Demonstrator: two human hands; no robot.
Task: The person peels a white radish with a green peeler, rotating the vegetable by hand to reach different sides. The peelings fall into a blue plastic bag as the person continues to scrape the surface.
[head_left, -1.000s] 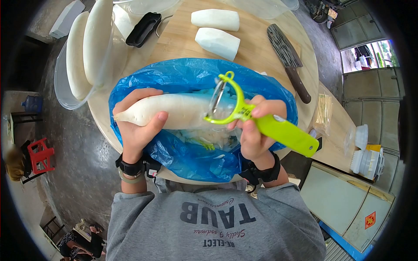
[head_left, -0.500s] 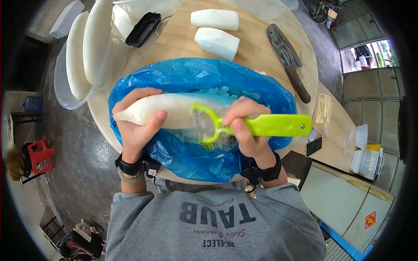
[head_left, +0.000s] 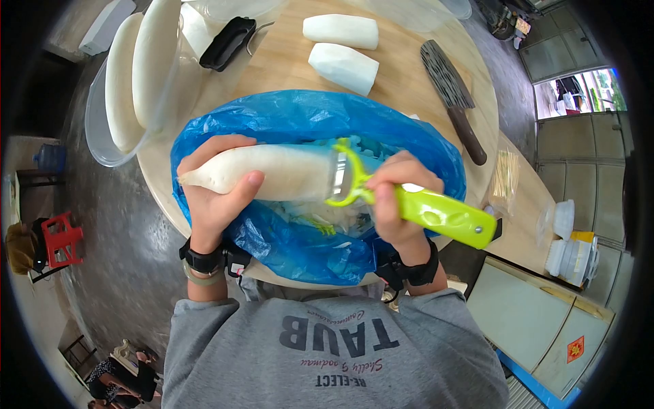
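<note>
My left hand [head_left: 219,187] is wrapped round the tapered end of a white daikon radish [head_left: 279,172], which lies sideways above an open blue plastic bag [head_left: 300,105]. In my right hand [head_left: 402,194] is a lime-green peeler [head_left: 446,215], its fingers closed on the handle. The peeler's metal blade lies against the daikon near its right end. Pale peelings [head_left: 347,218] fill part of the bag below. Beyond the bag, two shorter peeled daikon pieces [head_left: 340,31] rest on a wooden cutting board [head_left: 279,65].
A cleaver [head_left: 449,95] lies at the board's right side. Whole daikons stand in a clear plastic tub [head_left: 102,143] at the left, near a black tray [head_left: 228,44]. Bamboo skewers [head_left: 505,174] and white containers [head_left: 565,238] sit on the right. A red stool [head_left: 61,238] stands on the floor.
My right hand and the peeler have moved right along the daikon, and the peeler's handle has tilted downward. My left hand keeps its hold on the daikon.
</note>
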